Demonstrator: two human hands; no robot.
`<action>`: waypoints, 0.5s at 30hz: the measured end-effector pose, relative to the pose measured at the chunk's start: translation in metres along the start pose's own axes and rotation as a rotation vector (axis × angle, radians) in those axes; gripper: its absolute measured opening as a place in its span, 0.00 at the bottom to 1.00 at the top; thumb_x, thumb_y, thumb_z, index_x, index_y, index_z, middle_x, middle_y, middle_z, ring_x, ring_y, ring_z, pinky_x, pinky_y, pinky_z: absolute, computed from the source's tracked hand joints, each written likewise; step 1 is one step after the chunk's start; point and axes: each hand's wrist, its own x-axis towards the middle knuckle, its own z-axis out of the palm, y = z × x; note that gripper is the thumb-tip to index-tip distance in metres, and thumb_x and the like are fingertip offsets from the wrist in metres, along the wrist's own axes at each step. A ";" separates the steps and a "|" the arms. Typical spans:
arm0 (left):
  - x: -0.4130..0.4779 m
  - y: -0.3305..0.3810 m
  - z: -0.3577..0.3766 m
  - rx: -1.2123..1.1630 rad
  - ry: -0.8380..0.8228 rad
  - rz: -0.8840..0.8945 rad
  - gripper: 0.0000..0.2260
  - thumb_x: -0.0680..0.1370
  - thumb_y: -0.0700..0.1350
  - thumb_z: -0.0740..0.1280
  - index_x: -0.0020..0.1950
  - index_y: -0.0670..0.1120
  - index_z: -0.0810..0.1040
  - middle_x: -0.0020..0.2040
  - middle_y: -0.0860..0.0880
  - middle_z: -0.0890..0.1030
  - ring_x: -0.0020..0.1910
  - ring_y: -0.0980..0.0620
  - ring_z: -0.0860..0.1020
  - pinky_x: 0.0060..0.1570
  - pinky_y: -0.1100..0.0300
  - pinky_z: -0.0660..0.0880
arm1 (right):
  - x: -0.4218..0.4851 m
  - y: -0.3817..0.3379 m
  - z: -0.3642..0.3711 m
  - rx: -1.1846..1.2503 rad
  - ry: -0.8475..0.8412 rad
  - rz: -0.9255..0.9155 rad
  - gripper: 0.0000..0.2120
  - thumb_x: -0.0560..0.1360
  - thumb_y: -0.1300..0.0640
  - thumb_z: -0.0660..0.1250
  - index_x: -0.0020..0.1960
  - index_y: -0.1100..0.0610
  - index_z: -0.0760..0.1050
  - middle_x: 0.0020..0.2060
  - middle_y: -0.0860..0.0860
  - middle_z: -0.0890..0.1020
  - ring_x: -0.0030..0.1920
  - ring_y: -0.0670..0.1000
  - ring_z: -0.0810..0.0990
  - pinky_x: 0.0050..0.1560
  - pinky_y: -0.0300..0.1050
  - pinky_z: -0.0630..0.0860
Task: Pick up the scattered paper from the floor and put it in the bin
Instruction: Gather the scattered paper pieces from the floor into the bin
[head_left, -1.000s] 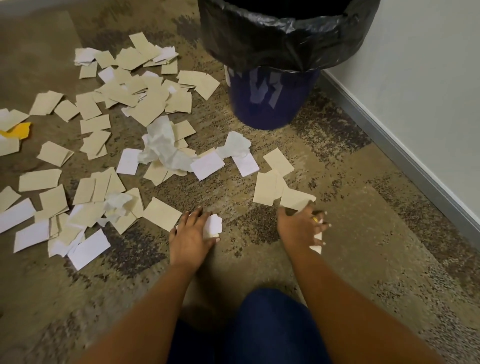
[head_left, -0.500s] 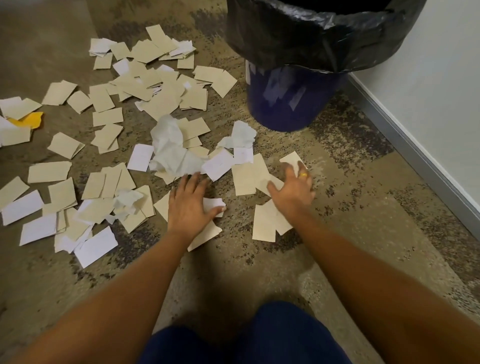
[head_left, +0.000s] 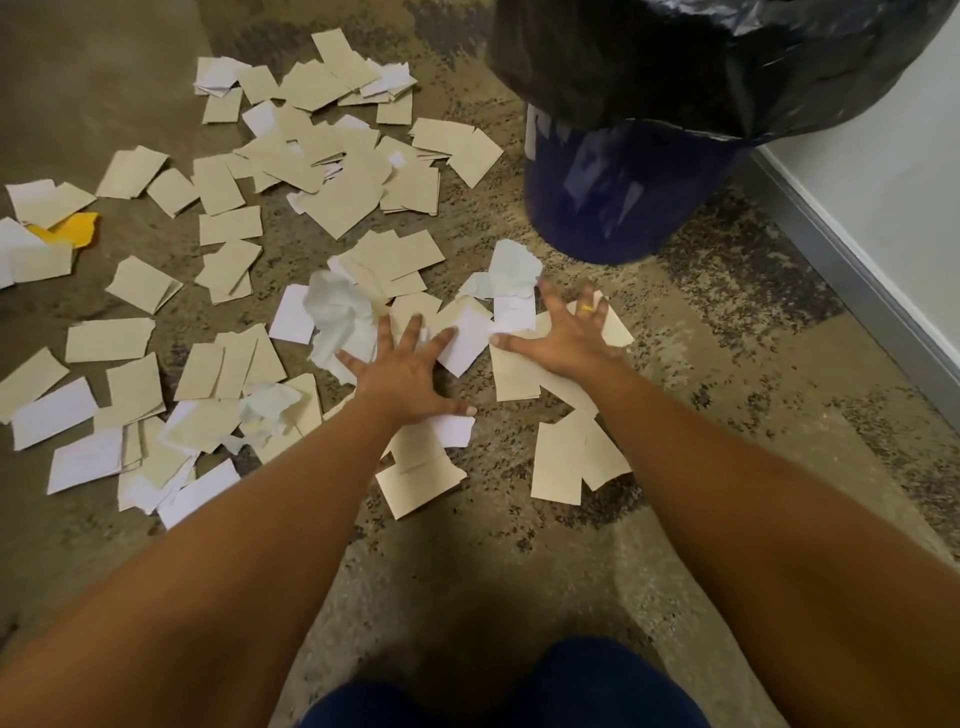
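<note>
Two hands are pressed flat at frame centre, fingers splayed and released: the left hand (head_left: 410, 376) on white and tan slips, the right hand (head_left: 569, 340) on tan sheets. Scattered paper (head_left: 343, 205) is spread over the carpet (head_left: 727, 415), left of the blue bin (head_left: 613, 208) at upper right

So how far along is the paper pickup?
Done: nothing provable; the inside of the bin is out of view. In hand: left hand and right hand press flat on pieces in front of it. Left: scattered paper, plus a yellow scrap, covers the carpet.
</note>
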 end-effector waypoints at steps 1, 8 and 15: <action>-0.003 -0.002 0.004 0.008 -0.006 0.008 0.46 0.66 0.70 0.66 0.75 0.62 0.43 0.78 0.52 0.39 0.75 0.43 0.34 0.62 0.24 0.45 | 0.002 -0.007 0.000 -0.007 -0.022 -0.028 0.50 0.63 0.29 0.66 0.75 0.39 0.42 0.75 0.54 0.34 0.74 0.60 0.34 0.64 0.79 0.47; -0.036 -0.024 0.030 0.123 -0.036 0.044 0.52 0.61 0.76 0.62 0.75 0.60 0.38 0.77 0.51 0.36 0.76 0.43 0.35 0.63 0.25 0.49 | -0.005 0.003 0.028 -0.383 -0.094 -0.289 0.38 0.69 0.30 0.60 0.73 0.35 0.47 0.76 0.53 0.39 0.74 0.61 0.34 0.64 0.79 0.45; -0.059 -0.021 0.047 0.153 -0.081 0.039 0.53 0.63 0.73 0.65 0.76 0.55 0.38 0.78 0.46 0.39 0.76 0.38 0.48 0.67 0.30 0.47 | -0.045 0.039 0.034 -0.380 -0.083 -0.380 0.32 0.72 0.33 0.59 0.73 0.36 0.54 0.77 0.52 0.43 0.76 0.57 0.38 0.67 0.75 0.46</action>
